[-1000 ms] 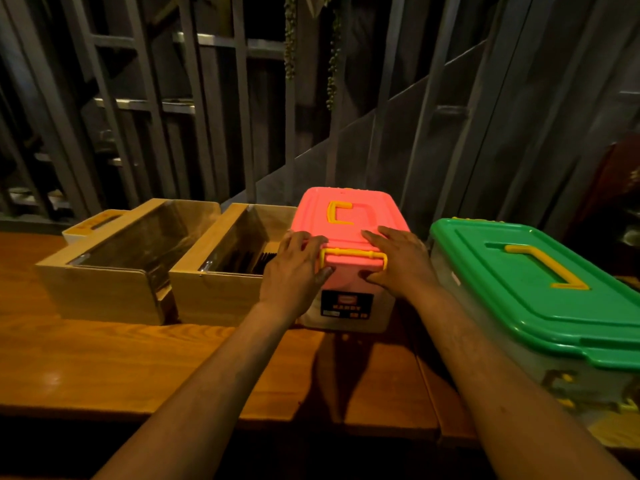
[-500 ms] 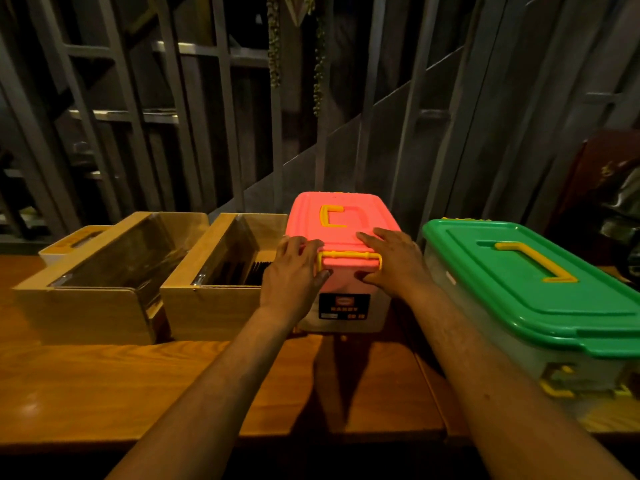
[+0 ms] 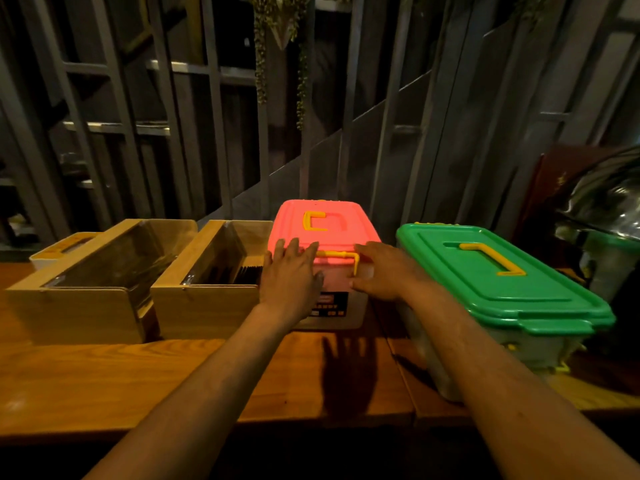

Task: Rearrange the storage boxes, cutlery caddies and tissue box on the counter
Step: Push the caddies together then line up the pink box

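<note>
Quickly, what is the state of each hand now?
Left hand: open, fingers spread, lying on the near left corner of the pink box.
Right hand: open, on the near right corner of the same box; no firm grip visible.

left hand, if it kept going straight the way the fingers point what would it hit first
The left hand already lies against the pink box; going on, its fingers would slide over the lid toward the yellow handle, probably.

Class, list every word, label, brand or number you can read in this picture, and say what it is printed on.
"HANDY": my best reading of the blurred word on the dark label on the front of the pink-lidded box.
The label's smaller print: too blurred to read.
No other text shows.
</note>
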Tool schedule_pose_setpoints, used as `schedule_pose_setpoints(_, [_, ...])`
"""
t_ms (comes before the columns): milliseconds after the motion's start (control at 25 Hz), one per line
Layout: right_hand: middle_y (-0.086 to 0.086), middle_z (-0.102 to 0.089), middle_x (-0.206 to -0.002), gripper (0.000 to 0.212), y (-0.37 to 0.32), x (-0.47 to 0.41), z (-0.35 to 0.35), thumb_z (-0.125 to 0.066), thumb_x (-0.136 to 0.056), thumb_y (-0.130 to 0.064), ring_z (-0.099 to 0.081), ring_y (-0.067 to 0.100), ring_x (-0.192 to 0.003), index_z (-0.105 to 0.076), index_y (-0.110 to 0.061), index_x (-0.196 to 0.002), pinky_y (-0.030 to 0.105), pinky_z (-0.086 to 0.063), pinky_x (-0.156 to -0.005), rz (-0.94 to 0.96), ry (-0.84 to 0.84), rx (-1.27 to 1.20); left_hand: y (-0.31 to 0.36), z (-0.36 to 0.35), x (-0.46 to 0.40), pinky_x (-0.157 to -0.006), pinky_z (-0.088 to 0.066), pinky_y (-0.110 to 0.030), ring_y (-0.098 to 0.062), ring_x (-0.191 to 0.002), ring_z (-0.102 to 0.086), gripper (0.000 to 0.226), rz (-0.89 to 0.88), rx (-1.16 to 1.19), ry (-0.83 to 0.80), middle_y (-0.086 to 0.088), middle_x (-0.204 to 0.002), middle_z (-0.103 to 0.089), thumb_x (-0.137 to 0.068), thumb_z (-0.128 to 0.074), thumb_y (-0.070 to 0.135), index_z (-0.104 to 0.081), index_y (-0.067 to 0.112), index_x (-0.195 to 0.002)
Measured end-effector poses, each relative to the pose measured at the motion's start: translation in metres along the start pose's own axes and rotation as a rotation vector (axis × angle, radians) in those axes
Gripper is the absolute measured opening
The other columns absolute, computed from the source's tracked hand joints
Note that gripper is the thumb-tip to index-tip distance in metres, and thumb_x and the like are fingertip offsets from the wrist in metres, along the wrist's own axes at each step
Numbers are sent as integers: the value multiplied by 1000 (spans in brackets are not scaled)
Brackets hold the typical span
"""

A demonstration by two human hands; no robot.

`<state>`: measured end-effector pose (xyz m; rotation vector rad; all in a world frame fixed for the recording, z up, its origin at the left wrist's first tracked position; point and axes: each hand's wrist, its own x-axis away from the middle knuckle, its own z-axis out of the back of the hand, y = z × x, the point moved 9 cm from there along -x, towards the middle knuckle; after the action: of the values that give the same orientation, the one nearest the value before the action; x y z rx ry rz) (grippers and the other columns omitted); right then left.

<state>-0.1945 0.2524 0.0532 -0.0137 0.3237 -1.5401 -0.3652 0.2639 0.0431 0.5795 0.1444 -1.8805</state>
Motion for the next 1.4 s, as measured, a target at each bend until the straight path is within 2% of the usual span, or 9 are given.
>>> schedule_pose_setpoints(120, [4,-59,-137,62,24,38,50,-68,-75,-54,-54,27,-124,-56,-31,-131,39,-44,-101,46,139,-68,51,19,22,-113,-25,-50,-34,-139,-34,55,-93,103,81,-9,-147,-47,-90,-49,48,-44,29,-141])
schedule_pose_setpoints(240, [6,-57,-139,63,100,86,87,-73,-75,-51,-52,27,-127,-56,-31,-132,36,-38,-104,-39,157,-43,123,22,45,-110,-28,-43,-32,-128,-48,52,-205,217,134,-9,-135,-57,-85,-51,48,-55,26,-132])
schedule_pose_setpoints(360, [8,-52,-142,66,196,131,108,-77,-72,-48,-49,26,-130,-57,-27,-132,31,-34,-105,-170,74,-95,197,10,60,-109,-34,-42,-26,-128,-46,59,-241,299,114,-5,-135,-55,-83,-42,59,-54,29,-133])
schedule_pose_setpoints(480, [7,-42,-149,98,243,162,99,-75,-49,-73,-38,24,-137,-51,-32,-136,33,-24,-115,-161,-49,-213,250,-9,73,-112,-29,-39,-25,-136,-36,70,-209,293,39,-2,-143,-49,-79,-33,71,-49,34,-138])
schedule_pose_setpoints(560, [3,-33,-154,112,257,168,82,-72,-40,-79,-29,25,-142,-42,-40,-140,38,-17,-117,-97,-26,-219,271,-24,78,-115,-24,-39,-27,-140,-30,73,-187,247,13,-2,-147,-45,-78,-33,73,-46,36,-139])
schedule_pose_setpoints(680, [3,-33,-154,96,261,161,74,-80,-55,-60,-29,29,-139,-40,-43,-140,47,-23,-114,-10,115,-173,272,-27,83,-113,-32,-40,-25,-140,-31,62,-152,169,109,1,-140,-50,-81,-44,67,-47,37,-135])
schedule_pose_setpoints(840, [5,-37,-152,84,264,154,73,-81,-63,-48,-32,30,-136,-45,-39,-138,45,-27,-112,18,192,-209,267,-28,80,-108,-39,-40,-22,-138,-34,62,-105,133,123,5,-135,-53,-79,-44,69,-51,34,-130])
schedule_pose_setpoints(1200, [7,-43,-148,85,254,111,55,-79,-61,-60,-39,34,-132,-47,-41,-137,43,-31,-110,36,237,-201,245,-38,54,-104,-42,-40,-25,-138,-33,54,-67,92,195,-1,-131,-49,-78,-52,53,-47,28,-126])
schedule_pose_setpoints(1400, [4,-37,-151,85,249,77,48,-79,-65,-56,-32,33,-135,-41,-43,-141,45,-30,-111,10,215,-185,230,-56,23,-112,-32,-45,-31,-135,-34,58,-100,-1,171,-6,-131,-46,-80,-44,54,-42,25,-131])
